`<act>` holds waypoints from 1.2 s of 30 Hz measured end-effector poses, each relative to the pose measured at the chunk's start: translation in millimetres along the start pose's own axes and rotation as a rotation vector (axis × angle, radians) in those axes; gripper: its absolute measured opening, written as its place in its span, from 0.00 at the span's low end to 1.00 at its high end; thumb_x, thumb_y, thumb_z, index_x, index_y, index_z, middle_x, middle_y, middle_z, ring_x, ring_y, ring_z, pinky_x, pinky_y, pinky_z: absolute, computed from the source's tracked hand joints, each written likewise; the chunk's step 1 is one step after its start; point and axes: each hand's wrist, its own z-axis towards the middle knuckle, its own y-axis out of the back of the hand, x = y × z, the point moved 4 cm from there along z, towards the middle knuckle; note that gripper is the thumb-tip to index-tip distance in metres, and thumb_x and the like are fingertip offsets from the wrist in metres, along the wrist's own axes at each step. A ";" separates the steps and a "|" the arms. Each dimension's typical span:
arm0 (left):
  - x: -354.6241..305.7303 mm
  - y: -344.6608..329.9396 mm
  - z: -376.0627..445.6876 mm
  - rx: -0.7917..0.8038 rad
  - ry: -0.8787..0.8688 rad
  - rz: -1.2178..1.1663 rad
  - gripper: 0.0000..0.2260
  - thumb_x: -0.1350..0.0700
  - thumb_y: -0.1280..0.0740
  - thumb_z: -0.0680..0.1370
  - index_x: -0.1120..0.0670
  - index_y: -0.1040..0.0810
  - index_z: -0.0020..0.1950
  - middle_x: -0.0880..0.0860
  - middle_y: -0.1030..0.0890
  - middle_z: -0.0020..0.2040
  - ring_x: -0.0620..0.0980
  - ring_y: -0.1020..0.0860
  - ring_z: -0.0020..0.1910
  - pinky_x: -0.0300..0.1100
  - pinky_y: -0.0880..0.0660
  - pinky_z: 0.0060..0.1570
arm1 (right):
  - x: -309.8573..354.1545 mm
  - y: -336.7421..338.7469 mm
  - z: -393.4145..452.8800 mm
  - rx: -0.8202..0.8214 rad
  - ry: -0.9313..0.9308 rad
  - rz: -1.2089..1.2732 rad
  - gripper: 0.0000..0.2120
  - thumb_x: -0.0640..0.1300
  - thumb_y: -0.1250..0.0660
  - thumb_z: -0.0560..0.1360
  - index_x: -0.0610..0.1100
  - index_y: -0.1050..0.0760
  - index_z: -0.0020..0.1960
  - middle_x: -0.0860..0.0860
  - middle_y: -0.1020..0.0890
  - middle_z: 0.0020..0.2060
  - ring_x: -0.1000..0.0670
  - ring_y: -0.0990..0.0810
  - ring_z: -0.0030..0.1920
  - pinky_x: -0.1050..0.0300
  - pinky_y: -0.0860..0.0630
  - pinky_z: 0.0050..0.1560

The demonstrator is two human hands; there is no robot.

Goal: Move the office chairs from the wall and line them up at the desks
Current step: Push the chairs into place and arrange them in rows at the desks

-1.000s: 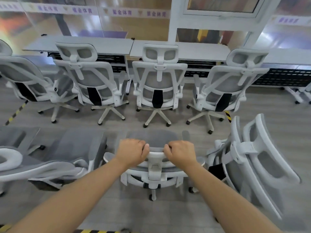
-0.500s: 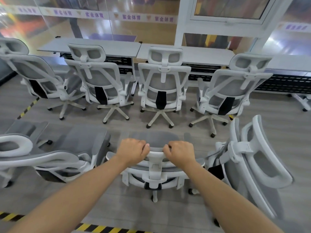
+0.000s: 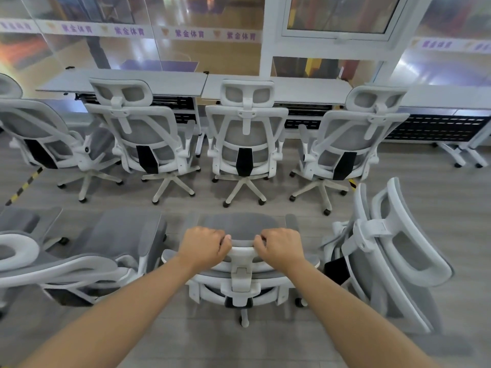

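While both hands grip the headrest of the chair (image 3: 243, 272) in the middle of the floor, the left hand (image 3: 203, 247) and right hand (image 3: 279, 248) curled over its top rim on either side of the centre post, the risk lies in how high and narrow that hold is. Pushing from the headrest alone could tip the back forward or let the casters swivel, so the chair veers instead of rolling straight. It stands just behind a row of chairs already set at the surface (image 3: 279, 87), with the middle chair (image 3: 245, 144) directly ahead, so a straight push would likely knock base against base. A left chair (image 3: 87, 257) and a right chair (image 3: 385, 251) crowd it closely on both sides, the right one turned sideways; armrests or casters could catch on them in a turn. Open room at the surface appears only far right, beyond the end chair (image 3: 345, 144), which calls for a wide, careful swing.
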 end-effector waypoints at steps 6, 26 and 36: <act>5.1 -0.4 2.0 0.004 -0.009 0.006 0.20 0.46 0.46 0.79 0.52 0.31 0.29 0.48 0.33 0.22 0.50 0.35 0.20 0.38 0.39 0.22 | 3.4 -2.6 2.6 -0.021 0.007 -0.005 0.22 0.57 0.50 0.75 0.46 0.33 0.28 0.52 0.30 0.22 0.51 0.31 0.25 0.58 0.41 0.26; 19.2 0.8 -5.0 0.008 0.004 0.022 0.20 0.47 0.47 0.78 0.51 0.31 0.28 0.49 0.34 0.22 0.50 0.34 0.19 0.37 0.42 0.22 | 19.3 -4.0 9.7 -0.070 0.044 0.036 0.20 0.56 0.49 0.73 0.46 0.36 0.27 0.52 0.33 0.20 0.51 0.36 0.23 0.61 0.47 0.26; 16.4 6.6 -5.2 -0.057 -0.001 0.007 0.20 0.47 0.44 0.77 0.52 0.31 0.26 0.49 0.33 0.20 0.51 0.36 0.18 0.35 0.50 0.26 | 19.1 -3.3 5.9 -0.033 0.023 0.049 0.22 0.57 0.53 0.72 0.45 0.34 0.28 0.51 0.33 0.21 0.51 0.36 0.24 0.58 0.44 0.26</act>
